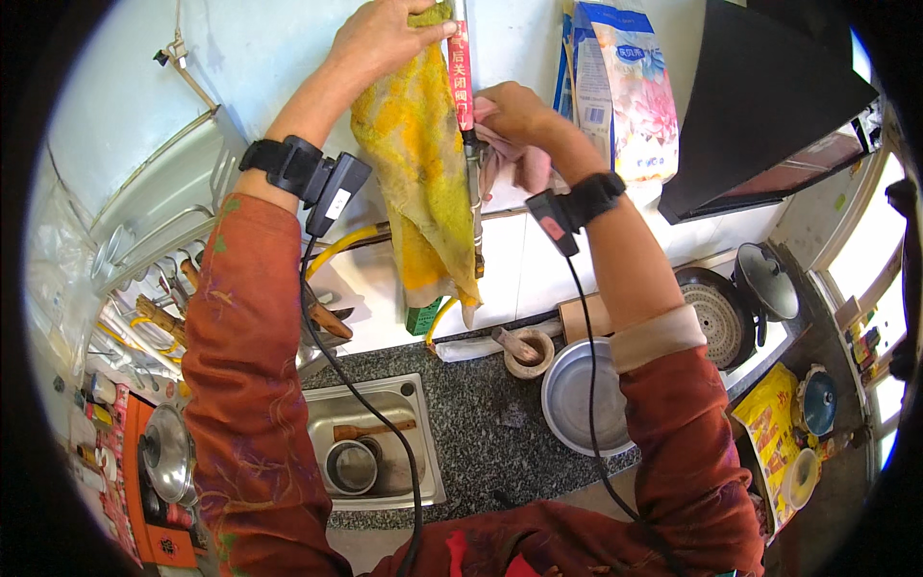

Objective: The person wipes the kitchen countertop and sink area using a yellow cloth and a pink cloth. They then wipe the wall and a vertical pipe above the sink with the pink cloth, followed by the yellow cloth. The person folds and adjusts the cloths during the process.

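High on the wall, my left hand (386,43) grips the top of a stained yellow cloth (414,166), its thumb lying against a red label (459,72) with writing. That label wraps an upright metal pipe (473,173), and the cloth hangs down along its left side. Just right of the pipe, my right hand (515,112) is closed on a pink cloth (508,155), whose lower folds dangle beneath my fingers. Part of the pink cloth is hidden by the hand. Behind the yellow cloth runs a yellow hose (346,245).
A floral-printed bag (634,94) hangs beside a black range hood (764,108). Below, the granite counter (483,433) bears a stone mortar (530,368) and an aluminium basin (577,404). A pot (351,467) and wooden spatula (375,430) lie in the steel sink (433,469).
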Motion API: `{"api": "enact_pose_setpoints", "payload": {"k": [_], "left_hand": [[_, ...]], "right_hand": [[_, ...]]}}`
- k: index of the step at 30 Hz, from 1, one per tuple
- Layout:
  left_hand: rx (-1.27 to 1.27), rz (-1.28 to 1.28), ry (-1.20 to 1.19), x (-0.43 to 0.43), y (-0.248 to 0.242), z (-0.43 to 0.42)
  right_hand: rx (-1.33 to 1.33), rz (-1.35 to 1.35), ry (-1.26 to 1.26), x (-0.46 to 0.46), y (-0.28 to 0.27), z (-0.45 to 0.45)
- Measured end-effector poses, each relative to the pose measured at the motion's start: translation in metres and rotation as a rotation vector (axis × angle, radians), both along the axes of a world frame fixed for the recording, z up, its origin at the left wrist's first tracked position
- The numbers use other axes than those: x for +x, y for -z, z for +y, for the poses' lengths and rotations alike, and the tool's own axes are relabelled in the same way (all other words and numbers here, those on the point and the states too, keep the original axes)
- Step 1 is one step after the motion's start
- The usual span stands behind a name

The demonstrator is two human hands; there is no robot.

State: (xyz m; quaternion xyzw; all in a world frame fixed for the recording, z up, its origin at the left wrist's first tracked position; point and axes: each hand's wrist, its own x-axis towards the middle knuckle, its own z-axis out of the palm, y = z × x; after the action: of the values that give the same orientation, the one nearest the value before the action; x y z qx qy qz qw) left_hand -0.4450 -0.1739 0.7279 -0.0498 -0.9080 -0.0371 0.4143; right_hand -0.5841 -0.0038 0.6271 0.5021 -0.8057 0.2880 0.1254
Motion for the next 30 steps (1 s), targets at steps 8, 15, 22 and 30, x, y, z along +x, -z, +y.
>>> {"api": "enact_pose_setpoints", "payload": {"k": [8, 15, 22, 30], "left_hand": [[-0.059, 0.067, -0.005, 0.0, -0.001, 0.002], [0.033, 0.017, -0.024, 0.007, -0.001, 0.009], [-0.055, 0.032, -0.045, 0.0, -0.002, 0.0], [-0.072, 0.129, -0.053, 0.002, 0.001, 0.005]], "right_hand": [[-0.098, -0.026, 0.101, 0.003, 0.005, -0.016], [0.051, -0.063, -0.132, -0.012, -0.003, 0.002], [0.06, 0.092, 0.118, 0.016, -0.009, -0.011], [-0.027, -0.052, 0.051, -0.005, -0.003, -0.014]]}}
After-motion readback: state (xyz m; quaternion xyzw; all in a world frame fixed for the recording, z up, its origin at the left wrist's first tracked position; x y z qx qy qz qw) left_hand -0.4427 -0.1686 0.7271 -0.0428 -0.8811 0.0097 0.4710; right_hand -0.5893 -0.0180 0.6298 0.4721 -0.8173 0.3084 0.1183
